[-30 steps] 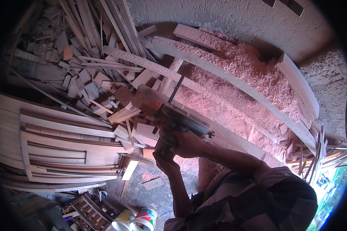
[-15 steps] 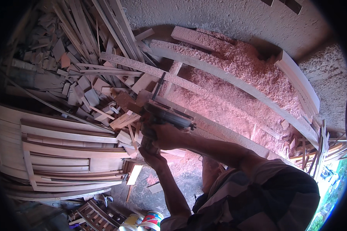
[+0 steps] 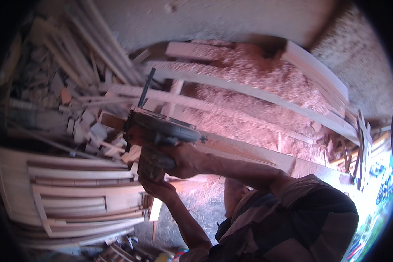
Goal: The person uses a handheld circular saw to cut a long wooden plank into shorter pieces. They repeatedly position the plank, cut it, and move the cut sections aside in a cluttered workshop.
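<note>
My right hand [image 3: 183,159] is closed round the rear handle of a dark electric hand planer [image 3: 166,129], which has a thin black rod sticking out of its far side. My left hand [image 3: 156,185] is wrapped round the planer's near lower part, its fingers partly hidden. The tool is over the left end of a long pale board [image 3: 270,159] that runs away to the right. Whether its sole touches the wood is hidden. A brown wood end [image 3: 112,121] shows beyond the planer's left side.
Pink-lit shavings [image 3: 249,105] lie heaped among curved beams [image 3: 249,89] behind the board. Wood offcuts [image 3: 87,124] are piled at the left, with long planks [image 3: 105,39] leaning above. Stacked panelled frames [image 3: 74,192] stand at the lower left. A rough wall [image 3: 231,19] rises behind.
The planer and both my hands have shifted left in the picture, and the rod now stands steeper. The whole view has also moved and blurred. More of the board shows behind the tool.
</note>
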Demonstrator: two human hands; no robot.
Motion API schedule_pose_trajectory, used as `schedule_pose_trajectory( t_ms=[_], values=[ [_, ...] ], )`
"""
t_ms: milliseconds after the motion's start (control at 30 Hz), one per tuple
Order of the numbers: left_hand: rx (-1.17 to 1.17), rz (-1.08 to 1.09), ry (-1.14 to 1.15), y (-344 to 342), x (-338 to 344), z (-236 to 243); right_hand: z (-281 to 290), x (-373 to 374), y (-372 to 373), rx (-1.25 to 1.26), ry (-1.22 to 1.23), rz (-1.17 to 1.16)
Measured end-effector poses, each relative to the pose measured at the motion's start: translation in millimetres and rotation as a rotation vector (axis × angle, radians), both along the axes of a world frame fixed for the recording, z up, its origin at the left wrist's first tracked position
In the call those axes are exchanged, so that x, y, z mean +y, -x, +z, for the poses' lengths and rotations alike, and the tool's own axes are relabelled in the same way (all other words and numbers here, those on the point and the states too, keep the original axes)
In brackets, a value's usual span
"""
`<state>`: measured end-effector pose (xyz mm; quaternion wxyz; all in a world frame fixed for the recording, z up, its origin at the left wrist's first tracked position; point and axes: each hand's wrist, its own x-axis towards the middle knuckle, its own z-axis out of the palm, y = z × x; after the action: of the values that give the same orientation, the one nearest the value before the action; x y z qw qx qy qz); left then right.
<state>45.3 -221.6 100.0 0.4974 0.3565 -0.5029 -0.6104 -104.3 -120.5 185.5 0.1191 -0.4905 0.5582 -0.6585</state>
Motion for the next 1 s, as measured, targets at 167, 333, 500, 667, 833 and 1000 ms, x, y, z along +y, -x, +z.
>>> schedule_pose_trajectory(
  t_ms=[167, 333, 500, 667, 833, 1000],
  values=[
    [0.067, -0.351, -0.152, 30.2, 110.1, -5.8, 17.7, 142.3, 12.9, -0.026, -0.241, -0.203],
    [-0.236, -0.761, 0.080, 56.1, 232.5, -12.7, 10.9, 304.2, 7.8, -0.214, -0.420, -0.412],
    [-0.331, -1.403, 0.417, 70.2, 338.9, -16.8, -11.0, 456.9, -29.3, -0.336, -0.569, -0.692],
    [-0.530, -1.706, 0.471, 71.5, 442.2, -42.2, -41.6, 580.2, -76.1, -0.335, -0.613, -0.988],
    [-0.422, -1.774, 0.944, 80.4, 541.1, -93.9, -81.5, 662.1, -111.8, -0.375, -0.751, -1.172],
    [-0.242, -1.767, 1.115, 83.6, 602.5, -134.1, -113.9, 709.3, -133.6, -0.409, -0.795, -1.296]
  ],
)
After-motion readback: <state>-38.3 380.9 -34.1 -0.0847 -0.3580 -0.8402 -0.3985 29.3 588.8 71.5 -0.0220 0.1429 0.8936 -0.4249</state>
